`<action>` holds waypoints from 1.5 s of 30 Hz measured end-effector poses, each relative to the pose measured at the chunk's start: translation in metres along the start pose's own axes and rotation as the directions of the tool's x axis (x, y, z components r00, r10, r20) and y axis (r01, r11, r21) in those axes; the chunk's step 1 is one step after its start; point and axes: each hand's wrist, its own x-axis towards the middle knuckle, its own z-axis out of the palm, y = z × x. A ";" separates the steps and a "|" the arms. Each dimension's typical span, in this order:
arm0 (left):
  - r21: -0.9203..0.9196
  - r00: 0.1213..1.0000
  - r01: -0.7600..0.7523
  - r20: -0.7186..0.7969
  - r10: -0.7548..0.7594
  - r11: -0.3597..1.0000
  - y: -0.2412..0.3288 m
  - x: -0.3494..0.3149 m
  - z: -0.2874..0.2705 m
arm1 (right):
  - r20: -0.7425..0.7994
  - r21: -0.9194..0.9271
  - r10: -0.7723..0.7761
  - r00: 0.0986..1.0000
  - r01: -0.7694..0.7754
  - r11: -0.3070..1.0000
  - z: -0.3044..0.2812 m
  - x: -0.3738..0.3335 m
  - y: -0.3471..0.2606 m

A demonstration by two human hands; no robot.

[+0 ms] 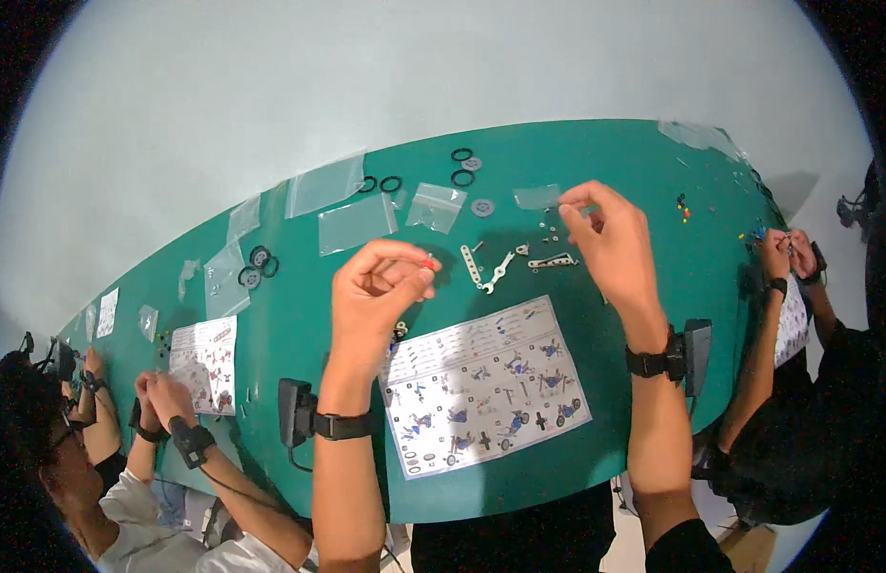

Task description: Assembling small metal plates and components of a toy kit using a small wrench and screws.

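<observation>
My left hand (378, 286) is closed, pinching a small red part (430, 265) between thumb and fingertips. My right hand (610, 244) is curled above the table, its fingertips drawn together; anything between them is too small to make out. Just left of its fingers lie small nuts (548, 229) and a clear plastic bag (536, 198). Between my hands are a small spanner (498, 274), a perforated strip (470, 265), another perforated strip (555, 261) and a small bracket (522, 250). Below them an instruction sheet (486, 387) lies flat, printed with assembly pictures.
On the green table (299, 286), black rings (462, 179), grey wheels (482, 207) and clear bags (357, 224) lie toward the far edge. A co-worker (166, 477) works at left beside another sheet (204, 363). At right another person's hands (787, 253) hold small parts.
</observation>
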 end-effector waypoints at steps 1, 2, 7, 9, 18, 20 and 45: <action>0.019 1.000 -0.010 -0.019 0.010 1.000 0.000 0.000 -0.002 | 0.009 -0.066 -0.004 1.000 0.005 0.998 -0.004 0.000 0.006; 0.039 0.999 -0.019 -0.039 0.020 0.999 0.001 0.000 -0.003 | 0.009 -0.070 -0.001 1.000 0.001 0.998 -0.007 -0.002 0.014; -0.023 0.992 -0.067 -0.113 0.064 0.997 0.005 0.003 -0.015 | 0.250 -0.473 0.048 0.967 0.078 0.878 -0.013 -0.015 0.042; -0.053 0.989 -0.070 -0.135 0.062 0.996 0.007 0.003 -0.019 | 0.305 -0.424 0.038 0.952 0.100 0.900 -0.009 -0.014 0.034; -0.154 0.979 -0.109 -0.187 0.079 0.982 0.012 0.004 -0.034 | 0.380 -0.410 0.074 0.922 0.096 0.907 -0.005 -0.011 0.033; -0.189 0.973 -0.128 -0.214 0.086 0.974 0.013 0.003 -0.039 | 0.390 -0.422 0.096 0.916 0.086 0.903 -0.006 -0.010 0.038; -0.295 0.994 0.004 -0.100 -0.035 0.956 0.015 0.001 -0.043 | 0.102 0.267 0.214 0.971 -0.234 0.935 0.048 -0.006 0.022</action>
